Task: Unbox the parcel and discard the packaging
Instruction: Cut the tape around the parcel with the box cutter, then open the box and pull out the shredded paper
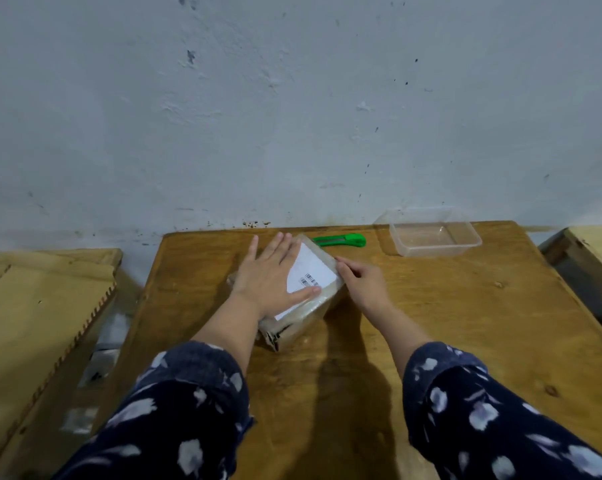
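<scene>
- Parcel: brown, wrapped in clear tape, lying on wooden counter near its far middle, turned at an angle to the counter edges; still sealed.
- White shipping label with barcode on parcel's top face, partly covered by left hand.
- Left hand: laid flat, palm down, on parcel top; fingers spread and released, gripping nothing; thumb stretched across label's near edge.
- Right hand: set against parcel's right side, touching it near the far corner; fingers curled loosely at the edge; a real grasp cannot be told from this view.
- Green utility knife: flat on counter just beyond parcel, apart from both hands; blade state too small to tell.
- Clear plastic container: open, at far right corner of counter, well apart from parcel.
- Sleeves: dark blue with pale blotched print, on both forearms.
- Pale scuffed wall behind counter.
- Flattened cardboard lying left of counter.
</scene>
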The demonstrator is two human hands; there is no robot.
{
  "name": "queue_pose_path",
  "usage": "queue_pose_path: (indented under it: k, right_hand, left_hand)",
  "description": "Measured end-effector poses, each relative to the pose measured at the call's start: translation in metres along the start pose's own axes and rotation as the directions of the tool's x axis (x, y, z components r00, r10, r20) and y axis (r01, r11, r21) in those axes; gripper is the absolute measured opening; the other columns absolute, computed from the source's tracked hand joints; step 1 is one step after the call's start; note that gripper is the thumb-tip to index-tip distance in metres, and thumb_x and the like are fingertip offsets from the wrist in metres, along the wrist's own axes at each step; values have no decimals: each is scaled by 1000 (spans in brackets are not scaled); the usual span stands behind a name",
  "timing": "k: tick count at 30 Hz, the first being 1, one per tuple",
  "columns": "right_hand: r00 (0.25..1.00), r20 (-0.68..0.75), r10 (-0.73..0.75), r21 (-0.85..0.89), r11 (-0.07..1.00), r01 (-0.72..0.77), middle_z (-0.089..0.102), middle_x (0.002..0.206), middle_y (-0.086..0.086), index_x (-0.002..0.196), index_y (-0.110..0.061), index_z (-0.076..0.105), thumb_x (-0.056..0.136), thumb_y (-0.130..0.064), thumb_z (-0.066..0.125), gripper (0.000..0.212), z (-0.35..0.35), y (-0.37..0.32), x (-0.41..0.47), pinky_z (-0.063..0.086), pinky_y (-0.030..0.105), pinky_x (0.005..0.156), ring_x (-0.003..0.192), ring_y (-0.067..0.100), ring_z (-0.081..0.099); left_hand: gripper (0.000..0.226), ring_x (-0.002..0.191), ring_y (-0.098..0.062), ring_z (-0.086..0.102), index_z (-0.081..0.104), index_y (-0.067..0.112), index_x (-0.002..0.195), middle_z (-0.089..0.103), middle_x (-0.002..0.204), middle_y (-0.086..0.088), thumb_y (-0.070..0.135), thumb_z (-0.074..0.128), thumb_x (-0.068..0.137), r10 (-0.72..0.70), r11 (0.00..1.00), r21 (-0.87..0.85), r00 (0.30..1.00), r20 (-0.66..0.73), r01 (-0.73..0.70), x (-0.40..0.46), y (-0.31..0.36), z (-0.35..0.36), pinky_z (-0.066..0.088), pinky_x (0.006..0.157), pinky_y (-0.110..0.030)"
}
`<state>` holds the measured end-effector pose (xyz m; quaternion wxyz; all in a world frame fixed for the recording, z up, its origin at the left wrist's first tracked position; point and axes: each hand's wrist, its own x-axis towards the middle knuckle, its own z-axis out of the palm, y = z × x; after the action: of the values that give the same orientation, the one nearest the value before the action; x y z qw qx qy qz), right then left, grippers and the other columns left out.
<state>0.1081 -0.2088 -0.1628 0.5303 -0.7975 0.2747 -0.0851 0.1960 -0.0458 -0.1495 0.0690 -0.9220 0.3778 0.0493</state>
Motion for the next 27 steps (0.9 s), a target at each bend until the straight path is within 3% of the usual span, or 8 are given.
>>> queue_pose_path:
  k: [6, 12, 16, 20, 23, 27]
  right_hand:
    - [999, -15, 37, 2, 999, -37, 54, 137, 3, 132, -20, 54, 94, -25, 55, 38, -18, 8, -64, 42, 24, 89, 126, 21, 48]
    - [997, -72, 41, 14, 999, -40, 58, 133, 1, 131, -21, 55, 93, -26, 56, 38, -24, 21, -116, 43, 13, 70, 106, 12, 56]
    - [997, -67, 36, -46, 998, -39, 51, 141, 3, 137, -22, 48, 95, -32, 52, 44, -24, 28, -142, 46, 26, 87, 122, 20, 52]
    - [997, 61, -47, -193, 979, 58, 37, 151, -1, 146, -18, 33, 87, -36, 63, 69, -26, 31, -155, 36, 37, 110, 136, 21, 38]
    - [995, 69, -69, -269, 959, 86, 39, 150, -2, 145, -21, 35, 81, -31, 71, 75, -30, 33, -156, 36, 43, 111, 136, 20, 38]
    - [996, 30, -79, -219, 972, 83, 44, 146, -1, 143, -23, 38, 83, -30, 69, 67, -35, 27, -155, 35, 36, 109, 136, 19, 39]
  left_hand:
    - [81, 149, -20, -10, 7, 18, 154, -5, 162, -4, 68, 16, 92, -168, 978, -132, 985, -38, 161, -60, 26, 7, -8, 118, -45]
    - [89, 149, -19, -5, -2, 19, 154, -5, 162, -4, 73, 23, 88, -315, 880, -368, 949, 24, 302, -128, 36, 24, -1, 121, -42]
    - [91, 149, -15, -2, -1, 20, 154, 0, 162, -1, 72, 31, 87, -334, 856, -426, 942, -22, 293, -155, 51, 31, 3, 121, -42]
    - [84, 149, -17, -4, 8, 26, 154, -3, 162, -1, 68, 36, 88, -392, 825, -459, 919, -48, 329, -164, 55, 29, 4, 121, -45]
    - [81, 149, -14, 1, 12, 25, 154, 3, 162, 2, 67, 38, 89, -385, 832, -459, 920, -70, 313, -166, 54, 28, 5, 120, -43]
    - [78, 148, -11, 10, 21, 23, 153, 16, 160, 3, 66, 40, 90, -403, 816, -497, 907, -121, 296, -163, 58, 25, 9, 120, -39]
